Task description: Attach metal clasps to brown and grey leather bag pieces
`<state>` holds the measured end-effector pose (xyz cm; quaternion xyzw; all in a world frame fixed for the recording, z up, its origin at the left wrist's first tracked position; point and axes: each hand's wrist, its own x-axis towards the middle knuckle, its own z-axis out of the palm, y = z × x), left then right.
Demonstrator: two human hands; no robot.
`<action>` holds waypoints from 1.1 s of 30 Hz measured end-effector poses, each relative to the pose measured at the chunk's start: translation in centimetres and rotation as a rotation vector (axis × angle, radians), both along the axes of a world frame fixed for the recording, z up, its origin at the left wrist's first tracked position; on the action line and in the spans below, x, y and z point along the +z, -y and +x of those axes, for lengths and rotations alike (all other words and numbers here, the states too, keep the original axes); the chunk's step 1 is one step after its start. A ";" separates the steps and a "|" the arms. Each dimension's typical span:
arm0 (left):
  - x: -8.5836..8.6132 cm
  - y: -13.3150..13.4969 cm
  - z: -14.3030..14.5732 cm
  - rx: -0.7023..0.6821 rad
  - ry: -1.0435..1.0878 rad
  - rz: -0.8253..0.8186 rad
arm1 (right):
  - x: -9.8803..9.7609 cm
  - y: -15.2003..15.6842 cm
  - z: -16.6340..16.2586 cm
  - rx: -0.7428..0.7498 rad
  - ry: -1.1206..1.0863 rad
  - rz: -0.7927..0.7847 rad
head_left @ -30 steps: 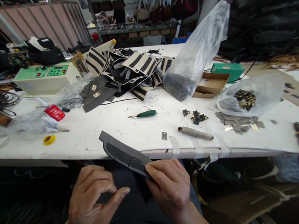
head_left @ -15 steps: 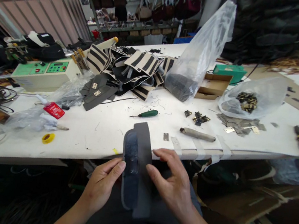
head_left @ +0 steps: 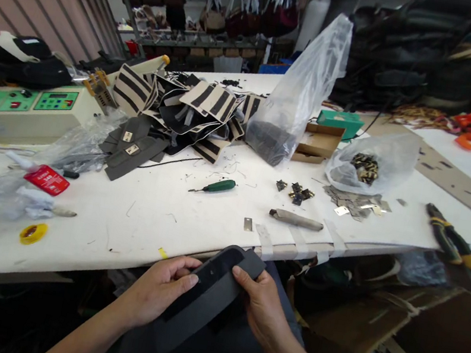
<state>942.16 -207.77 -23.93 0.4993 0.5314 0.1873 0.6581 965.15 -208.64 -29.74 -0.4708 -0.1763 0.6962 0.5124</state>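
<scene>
Both my hands hold a long dark grey leather piece (head_left: 210, 293) over my lap, just below the white table's front edge (head_left: 66, 269). My left hand (head_left: 160, 287) grips its left side, thumb on top and fingers curled under. My right hand (head_left: 261, 304) pinches its upper right end. The piece slants from upper right down to lower left, and a darker strip runs along its upper face.
On the table lie a green-handled awl (head_left: 216, 186), a grey tool (head_left: 296, 219), small metal fittings (head_left: 296, 191), flat metal plates (head_left: 355, 201), clear plastic bags (head_left: 297, 90), striped cut pieces (head_left: 193, 106), a green-panelled machine (head_left: 25, 108), pliers (head_left: 451, 237) and a yellow tape roll (head_left: 32, 233).
The leather piece was held only by my right hand, then stood upright between both hands. Now it is tilted lower and gripped by both hands. The view has shifted slightly.
</scene>
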 end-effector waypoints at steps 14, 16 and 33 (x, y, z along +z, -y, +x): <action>-1.0 -6.5 1.0 -0.155 -0.296 0.342 | 3.4 -11.1 6.8 0.419 1.609 0.770; -1.0 -6.4 1.1 -0.127 -0.404 0.406 | 3.7 -12.9 6.4 0.620 1.690 0.662; -1.2 -5.7 1.1 -0.101 -0.615 0.620 | 4.5 -16.6 5.1 0.878 1.654 0.569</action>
